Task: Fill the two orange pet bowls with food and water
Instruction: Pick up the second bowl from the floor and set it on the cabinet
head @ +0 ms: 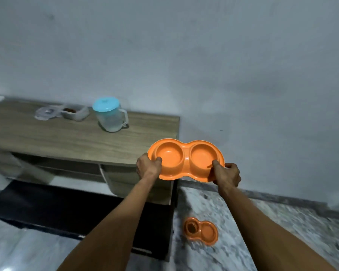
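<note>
An orange double pet bowl (186,153) hangs in the air off the table's right end, both wells empty. My left hand (148,166) grips its left rim, thumb inside the well. My right hand (226,174) grips its right rim the same way. A second orange double bowl (201,230) lies on the floor below, with dark food in its left well. On the table stand a clear water jug (111,117) with a light blue lid and a white container of brown food (74,112), its lid (45,113) lying beside it.
The wooden table (53,137) stands against a grey wall, with shelves underneath. A black mat (57,210) lies on the floor in front of it. Marbled floor (262,222) stretches to the right.
</note>
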{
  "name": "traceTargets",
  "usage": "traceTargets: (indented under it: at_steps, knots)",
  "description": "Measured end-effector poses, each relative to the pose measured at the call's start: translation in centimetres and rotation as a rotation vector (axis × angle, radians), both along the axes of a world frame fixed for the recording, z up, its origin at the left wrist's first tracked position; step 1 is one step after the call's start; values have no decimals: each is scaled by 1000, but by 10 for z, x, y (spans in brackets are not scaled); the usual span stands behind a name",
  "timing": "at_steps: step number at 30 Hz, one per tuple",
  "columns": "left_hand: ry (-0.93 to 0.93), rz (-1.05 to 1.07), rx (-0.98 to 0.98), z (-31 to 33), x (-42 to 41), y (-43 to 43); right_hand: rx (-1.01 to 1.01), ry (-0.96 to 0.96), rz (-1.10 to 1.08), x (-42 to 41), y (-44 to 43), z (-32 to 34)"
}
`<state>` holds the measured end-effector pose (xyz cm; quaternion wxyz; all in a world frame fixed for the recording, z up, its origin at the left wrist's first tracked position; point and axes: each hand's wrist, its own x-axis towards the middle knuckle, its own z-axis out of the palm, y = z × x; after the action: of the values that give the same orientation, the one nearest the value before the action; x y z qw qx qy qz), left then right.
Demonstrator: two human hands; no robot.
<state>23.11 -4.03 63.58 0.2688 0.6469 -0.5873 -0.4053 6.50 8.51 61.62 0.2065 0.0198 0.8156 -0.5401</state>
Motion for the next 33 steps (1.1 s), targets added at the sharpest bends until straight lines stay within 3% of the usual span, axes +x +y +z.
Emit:
traceTargets:
  at_steps: [15,33]
  knots:
    - [12,226,-24,22,237,-147,-47,-34,246,211,-185,15]
    - [-44,166,11,-14,348,-377,74,-63,233,320,-409,-15]
